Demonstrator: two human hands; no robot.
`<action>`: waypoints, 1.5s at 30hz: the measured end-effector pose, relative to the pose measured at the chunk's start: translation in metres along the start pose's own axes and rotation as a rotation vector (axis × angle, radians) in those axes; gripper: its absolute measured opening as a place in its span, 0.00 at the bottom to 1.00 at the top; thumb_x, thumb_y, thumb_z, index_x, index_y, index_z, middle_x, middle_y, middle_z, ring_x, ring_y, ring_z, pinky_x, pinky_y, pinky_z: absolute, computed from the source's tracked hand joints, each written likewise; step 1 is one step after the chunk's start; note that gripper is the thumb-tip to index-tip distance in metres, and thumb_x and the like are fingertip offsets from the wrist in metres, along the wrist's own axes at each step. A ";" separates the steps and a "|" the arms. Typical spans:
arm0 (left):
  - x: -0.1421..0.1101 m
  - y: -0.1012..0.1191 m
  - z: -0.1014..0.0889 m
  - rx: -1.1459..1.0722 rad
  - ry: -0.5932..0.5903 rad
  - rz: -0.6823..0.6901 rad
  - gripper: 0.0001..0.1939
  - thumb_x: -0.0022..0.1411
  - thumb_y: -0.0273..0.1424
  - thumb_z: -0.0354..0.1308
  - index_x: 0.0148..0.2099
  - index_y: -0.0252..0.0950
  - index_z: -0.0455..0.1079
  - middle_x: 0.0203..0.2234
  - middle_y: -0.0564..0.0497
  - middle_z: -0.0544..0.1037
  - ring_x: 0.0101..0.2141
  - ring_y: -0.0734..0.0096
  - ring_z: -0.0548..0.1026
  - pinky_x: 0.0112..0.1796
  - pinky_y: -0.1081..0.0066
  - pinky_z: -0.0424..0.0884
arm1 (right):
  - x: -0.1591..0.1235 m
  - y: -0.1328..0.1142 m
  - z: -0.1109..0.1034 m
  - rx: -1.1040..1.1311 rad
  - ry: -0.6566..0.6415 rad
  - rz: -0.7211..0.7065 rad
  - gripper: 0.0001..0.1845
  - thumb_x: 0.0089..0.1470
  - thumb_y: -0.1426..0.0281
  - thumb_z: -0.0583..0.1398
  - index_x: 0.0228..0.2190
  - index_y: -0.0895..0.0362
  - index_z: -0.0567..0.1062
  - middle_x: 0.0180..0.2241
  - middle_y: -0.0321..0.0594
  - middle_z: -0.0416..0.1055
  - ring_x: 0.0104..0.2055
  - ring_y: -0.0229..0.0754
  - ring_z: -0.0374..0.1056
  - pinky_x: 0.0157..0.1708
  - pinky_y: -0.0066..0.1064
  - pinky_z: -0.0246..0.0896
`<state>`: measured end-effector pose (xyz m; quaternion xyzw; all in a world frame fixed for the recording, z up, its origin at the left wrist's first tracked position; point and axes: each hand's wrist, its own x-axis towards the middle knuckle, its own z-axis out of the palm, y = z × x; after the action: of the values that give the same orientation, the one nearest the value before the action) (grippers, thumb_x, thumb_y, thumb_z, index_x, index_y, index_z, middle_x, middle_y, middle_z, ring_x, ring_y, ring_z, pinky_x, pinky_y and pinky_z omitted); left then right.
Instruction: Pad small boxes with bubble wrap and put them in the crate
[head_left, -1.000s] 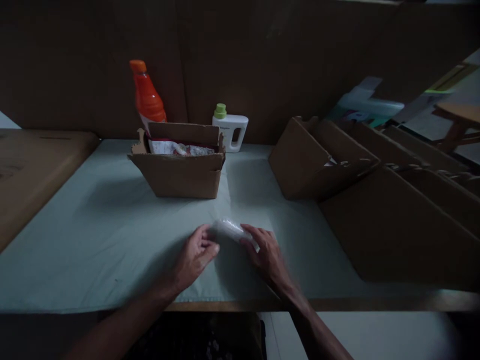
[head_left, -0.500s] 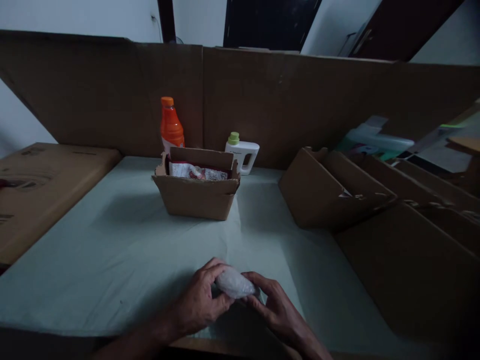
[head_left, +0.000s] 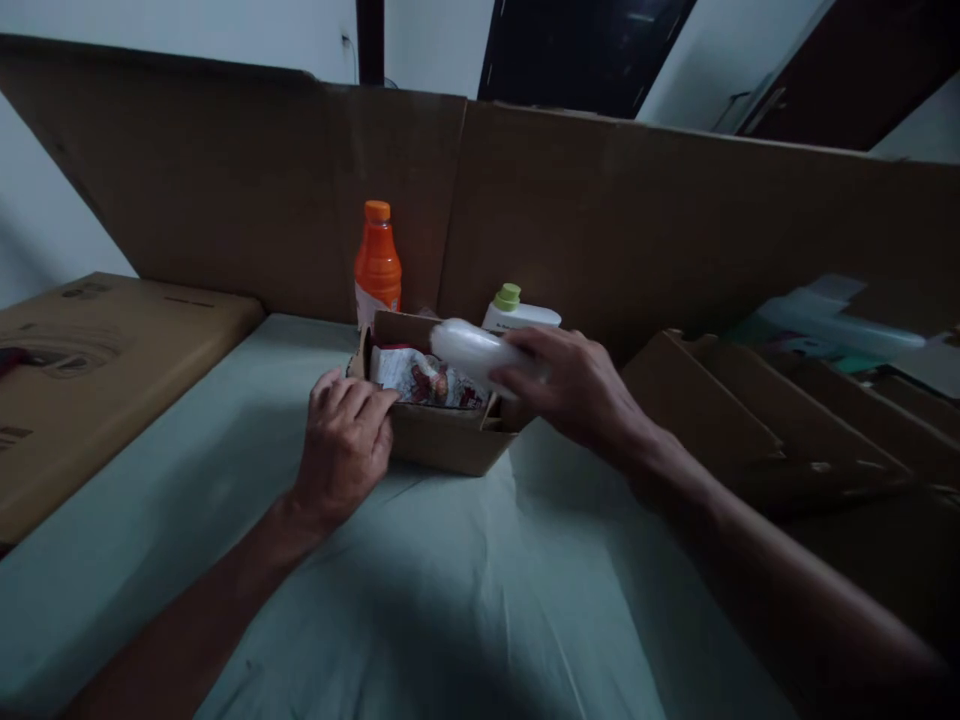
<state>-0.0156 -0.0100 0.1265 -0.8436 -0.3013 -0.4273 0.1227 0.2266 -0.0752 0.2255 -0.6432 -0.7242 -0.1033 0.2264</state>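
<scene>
A small cardboard box [head_left: 450,440] stands open on the cloth, with a printed packet [head_left: 420,375] inside it. My right hand [head_left: 566,385] grips a whitish item in clear plastic wrap [head_left: 472,350] over the right part of the box's opening; what the wrap contains cannot be made out. My left hand [head_left: 346,435] is closed over the box's near left rim, fingers curled across the edge. Behind the box stands an orange bottle [head_left: 378,262] with an orange cap. A white jug with a green cap [head_left: 517,312] is partly hidden behind my right hand and the box.
Several cardboard bins [head_left: 697,400] stand at the right, with a pale teal plastic item [head_left: 840,325] at their back. A large flat carton [head_left: 127,370] lies at the left. A tall cardboard wall [head_left: 562,210] closes off the back. Pale green cloth [head_left: 450,580] covers the table.
Both hands have moved forward from the near edge to the box. My left hand has let go of the wrapped item and taken the box rim; my right hand carries the item alone.
</scene>
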 end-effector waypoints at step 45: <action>0.017 0.028 0.039 -1.316 -0.199 -0.572 0.33 0.60 0.49 0.59 0.62 0.37 0.66 0.55 0.44 0.76 0.57 0.56 0.70 0.57 0.61 0.67 | -0.117 0.009 0.012 0.565 0.326 0.556 0.16 0.57 0.59 0.59 0.42 0.56 0.70 0.38 0.42 0.74 0.40 0.45 0.69 0.38 0.35 0.66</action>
<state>0.0347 -0.0072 0.1182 -0.6658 -0.2004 -0.4565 -0.5551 0.2411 -0.1717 0.1596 -0.7018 -0.4780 0.0639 0.5244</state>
